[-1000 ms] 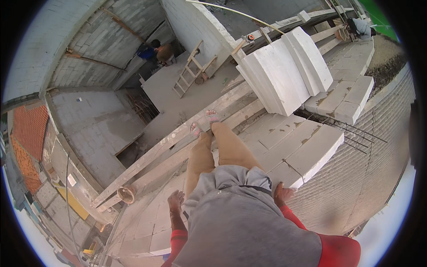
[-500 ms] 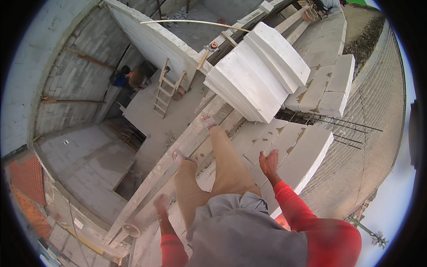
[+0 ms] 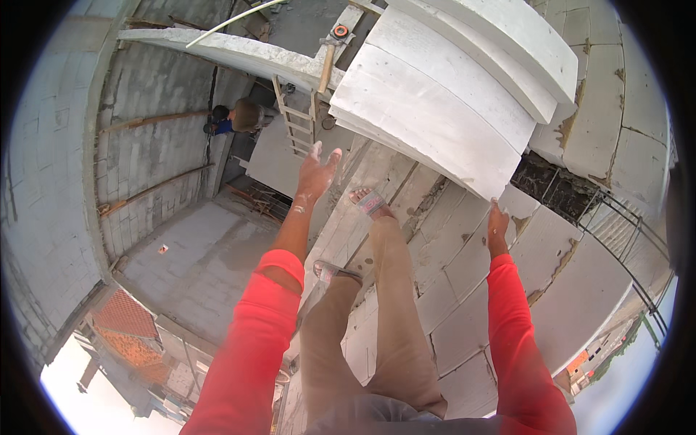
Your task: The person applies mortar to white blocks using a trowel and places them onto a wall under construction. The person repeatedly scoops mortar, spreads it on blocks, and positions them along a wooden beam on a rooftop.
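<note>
A stack of large white lightweight blocks (image 3: 435, 101) stands ahead of me on top of the wall. My right hand (image 3: 497, 228) is at the stack's near lower corner, its fingertips at or just short of the edge; its fingers look stretched out, though partly seen edge-on. My left hand (image 3: 317, 175), dusted white, reaches forward to the left of the stack. Its thumb and fingers are spread, with nothing between them. Beneath my sandalled feet run planks (image 3: 373, 170) beside the laid block course (image 3: 464, 268).
Left of the wall is a drop to a lower floor (image 3: 196, 239), with a wooden ladder (image 3: 297, 119) and another person (image 3: 245, 116) bending. Steel bars (image 3: 627, 235) stick out on the right past a gap. An orange-black round tool (image 3: 340, 31) lies beyond the stack.
Both hands have moved forward, the right to the stack's corner and the left out from beside my leg. My view has come nearer the stack. The other person still bends below.
</note>
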Demonstrator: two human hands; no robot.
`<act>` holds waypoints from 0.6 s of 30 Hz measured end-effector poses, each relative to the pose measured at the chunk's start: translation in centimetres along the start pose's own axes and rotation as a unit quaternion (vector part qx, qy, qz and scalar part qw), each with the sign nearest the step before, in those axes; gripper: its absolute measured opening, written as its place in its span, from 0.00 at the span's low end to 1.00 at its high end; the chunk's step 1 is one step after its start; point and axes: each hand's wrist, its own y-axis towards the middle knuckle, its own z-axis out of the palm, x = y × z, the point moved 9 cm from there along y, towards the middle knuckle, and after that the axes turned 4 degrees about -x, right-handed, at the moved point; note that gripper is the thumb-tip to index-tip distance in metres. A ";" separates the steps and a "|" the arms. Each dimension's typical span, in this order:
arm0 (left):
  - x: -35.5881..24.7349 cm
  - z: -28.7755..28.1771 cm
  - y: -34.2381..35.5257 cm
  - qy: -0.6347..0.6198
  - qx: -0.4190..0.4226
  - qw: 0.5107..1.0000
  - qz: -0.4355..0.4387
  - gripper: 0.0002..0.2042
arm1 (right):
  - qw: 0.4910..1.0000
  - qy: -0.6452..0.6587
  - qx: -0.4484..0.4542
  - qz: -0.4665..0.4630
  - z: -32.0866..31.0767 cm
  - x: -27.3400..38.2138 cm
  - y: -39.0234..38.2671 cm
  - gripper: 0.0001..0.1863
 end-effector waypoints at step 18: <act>-11.6 -2.4 3.2 -0.034 -0.219 0.975 -0.019 0.28 | 0.989 -0.016 -0.059 0.136 -10.5 9.6 -1.5 0.36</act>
